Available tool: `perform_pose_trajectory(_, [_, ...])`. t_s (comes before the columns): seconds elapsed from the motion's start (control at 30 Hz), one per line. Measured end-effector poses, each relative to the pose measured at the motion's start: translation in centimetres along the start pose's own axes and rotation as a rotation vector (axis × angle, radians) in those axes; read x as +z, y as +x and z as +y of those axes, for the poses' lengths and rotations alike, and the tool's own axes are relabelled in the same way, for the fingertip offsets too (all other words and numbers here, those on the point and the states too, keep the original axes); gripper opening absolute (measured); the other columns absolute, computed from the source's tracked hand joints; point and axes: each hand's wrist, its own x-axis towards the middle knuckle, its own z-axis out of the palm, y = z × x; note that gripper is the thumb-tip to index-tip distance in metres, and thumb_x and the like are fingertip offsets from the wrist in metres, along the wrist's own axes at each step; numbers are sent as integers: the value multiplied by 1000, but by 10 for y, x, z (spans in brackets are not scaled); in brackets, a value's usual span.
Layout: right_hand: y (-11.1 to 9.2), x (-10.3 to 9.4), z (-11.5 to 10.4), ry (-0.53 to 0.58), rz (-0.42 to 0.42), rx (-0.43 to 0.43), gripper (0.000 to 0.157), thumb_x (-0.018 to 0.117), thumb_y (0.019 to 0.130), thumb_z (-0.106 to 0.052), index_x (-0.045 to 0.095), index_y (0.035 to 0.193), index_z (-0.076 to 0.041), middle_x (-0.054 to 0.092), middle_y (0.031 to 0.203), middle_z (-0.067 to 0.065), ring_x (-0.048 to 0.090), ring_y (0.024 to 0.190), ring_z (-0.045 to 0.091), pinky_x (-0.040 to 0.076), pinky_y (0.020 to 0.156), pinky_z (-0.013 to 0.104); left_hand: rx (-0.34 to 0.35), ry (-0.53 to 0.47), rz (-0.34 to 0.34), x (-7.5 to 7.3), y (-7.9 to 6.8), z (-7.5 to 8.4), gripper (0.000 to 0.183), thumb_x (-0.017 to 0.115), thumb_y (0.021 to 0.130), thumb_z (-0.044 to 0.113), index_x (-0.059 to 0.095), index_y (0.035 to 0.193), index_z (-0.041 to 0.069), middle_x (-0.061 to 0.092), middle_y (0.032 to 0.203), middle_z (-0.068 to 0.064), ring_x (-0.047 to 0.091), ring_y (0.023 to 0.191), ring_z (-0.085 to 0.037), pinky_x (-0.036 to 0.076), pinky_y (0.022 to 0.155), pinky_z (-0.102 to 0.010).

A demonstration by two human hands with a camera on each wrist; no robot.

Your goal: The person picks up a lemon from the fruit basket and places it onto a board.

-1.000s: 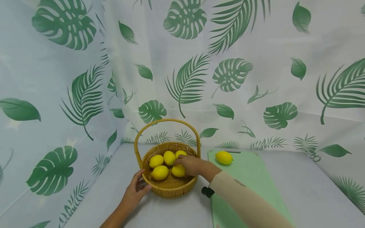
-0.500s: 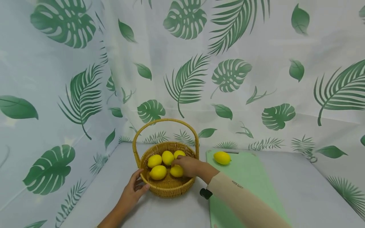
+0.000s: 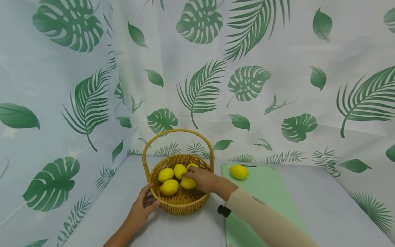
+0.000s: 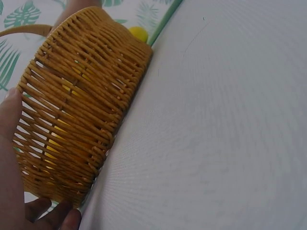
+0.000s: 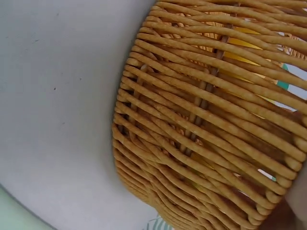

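Observation:
In the head view a round woven wicker basket (image 3: 182,208) with a tall arched handle stands on the table, holding several yellow lemons. My left hand (image 3: 139,209) grips its left side, fingers at the rim and thumb in front. The left wrist view shows the same hand's thumb and fingers (image 4: 53,215) against the wicker wall. My right hand (image 3: 205,180) reaches over the right rim and pinches a lemon (image 3: 188,183) inside. That hand partly covers another lemon (image 3: 192,166) behind it. In the right wrist view the wicker wall (image 5: 192,110) mostly hides the hand.
Right of the basket lies a pale green cutting board (image 3: 265,187), with a single lemon (image 3: 239,172) near its far end. A small black object (image 3: 224,211) shows beneath the right wrist. Leaf-printed white curtains (image 3: 197,85) stand behind and to the left of the table (image 3: 333,202).
The lemon in my right hand has risen and tilted slightly inside the basket. My left hand keeps its hold on the basket. The whole head view has shifted a little.

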Motion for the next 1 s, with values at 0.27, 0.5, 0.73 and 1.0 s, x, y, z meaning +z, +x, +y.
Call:
perform_pose_trajectory(0.27, [-8, -7, -11, -64, 19, -108, 72, 63, 85, 11, 47, 145, -25, 48, 130, 0, 52, 101, 13, 48, 90, 23, -16, 7, 9, 0, -2, -2, 67, 70, 92, 32, 32, 148, 28, 35, 151, -12, 47, 127, -30, 47, 98, -37])
perform_pose_trajectory(0.5, [-19, -18, -16, -122, 30, -124, 69, 65, 85, 8, 50, 143, -26, 47, 131, -2, 51, 111, 14, 48, 90, 23, -13, 19, 1, 1, -2, 0, 68, 69, 93, 31, 30, 148, 27, 33, 152, -14, 46, 128, -31, 46, 99, -39])
perform_pose_trajectory(0.73, [-32, -31, -14, -142, 49, -117, 71, 73, 83, 4, 50, 142, -28, 44, 135, 0, 47, 120, 16, 47, 94, 25, -19, 39, -14, -5, -5, 0, 68, 68, 93, 32, 29, 149, 25, 32, 152, -15, 45, 129, -32, 47, 97, -38])
perform_pose_trajectory(1.0, [-53, -48, -13, -139, 70, -112, 71, 72, 82, 6, 51, 142, -26, 45, 135, 0, 49, 118, 18, 47, 95, 28, -21, 41, -16, -2, -3, 1, 68, 68, 93, 33, 30, 148, 27, 33, 152, -14, 46, 128, -31, 46, 99, -38])
